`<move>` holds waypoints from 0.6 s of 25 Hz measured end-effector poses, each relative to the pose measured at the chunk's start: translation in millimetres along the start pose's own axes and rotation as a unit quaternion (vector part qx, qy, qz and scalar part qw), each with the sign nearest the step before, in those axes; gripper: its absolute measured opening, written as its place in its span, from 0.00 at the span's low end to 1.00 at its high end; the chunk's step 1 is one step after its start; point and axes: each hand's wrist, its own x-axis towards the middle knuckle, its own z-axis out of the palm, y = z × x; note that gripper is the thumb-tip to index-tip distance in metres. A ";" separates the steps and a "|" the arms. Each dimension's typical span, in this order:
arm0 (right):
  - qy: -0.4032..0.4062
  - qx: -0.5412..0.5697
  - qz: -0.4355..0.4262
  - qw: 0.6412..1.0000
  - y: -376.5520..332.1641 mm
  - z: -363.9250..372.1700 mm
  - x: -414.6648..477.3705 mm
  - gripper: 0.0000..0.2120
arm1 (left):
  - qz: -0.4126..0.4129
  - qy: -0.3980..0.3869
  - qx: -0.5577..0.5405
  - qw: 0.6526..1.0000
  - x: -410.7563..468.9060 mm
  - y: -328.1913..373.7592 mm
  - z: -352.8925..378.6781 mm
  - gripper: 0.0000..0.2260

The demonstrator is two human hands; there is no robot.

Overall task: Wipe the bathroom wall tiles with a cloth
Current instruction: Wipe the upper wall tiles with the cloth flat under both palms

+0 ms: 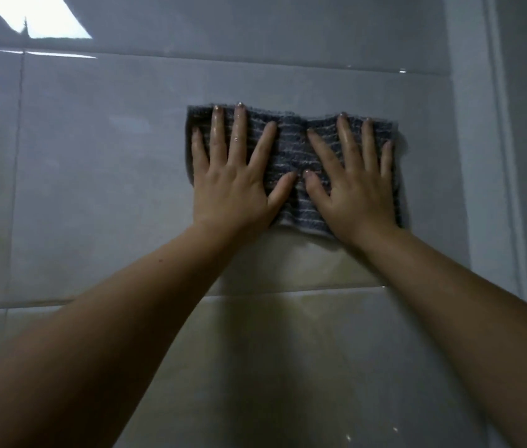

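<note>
A dark grey cloth (291, 147) with thin pale stripes lies flat against the glossy pale wall tiles (100, 176). My left hand (234, 182) presses on its left half with fingers spread and straight. My right hand (356, 185) presses on its right half the same way, thumbs almost meeting in the middle. Both hands look wet. The cloth's lower edge shows between my wrists.
Grout lines run across the wall above and below the cloth, and one runs down at the left. A wall corner or frame edge (498, 156) stands upright at the right. A bright window reflection (39, 14) shines at the top left.
</note>
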 end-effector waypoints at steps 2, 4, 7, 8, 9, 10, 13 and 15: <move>-0.001 -0.007 0.019 1.000 34.8 -3.2 -0.4 0.29 | 0.011 -0.010 -0.002 1.000 10.8 30.1 5.3 0.34; 0.006 -0.008 0.031 0.999 66.2 -6.1 -12.7 0.29 | 0.030 -0.013 -0.012 0.999 12.7 61.8 10.3 0.34; 0.010 -0.016 0.043 0.999 95.2 -8.1 -46.3 0.29 | 0.066 -0.020 -0.027 0.997 -3.1 96.0 20.0 0.33; 0.010 -0.018 0.044 0.999 98.2 -7.9 -57.9 0.29 | 0.077 -0.019 -0.026 0.996 -11.5 100.9 23.0 0.33; 0.011 -0.017 0.048 0.999 96.1 -6.9 -68.1 0.29 | 0.086 -0.018 -0.024 0.996 -20.5 100.5 25.2 0.33; 0.012 -0.016 0.055 0.998 89.7 -5.4 -75.8 0.29 | 0.092 -0.014 -0.020 0.995 -28.7 95.7 26.4 0.33; 0.011 -0.014 0.063 0.998 56.0 -1.2 -89.4 0.29 | 0.101 0.009 -0.010 0.995 -49.1 66.5 24.2 0.33; 0.007 -0.008 0.048 0.999 29.4 0.9 -91.2 0.29 | 0.099 0.020 0.004 0.995 -60.0 39.7 19.6 0.33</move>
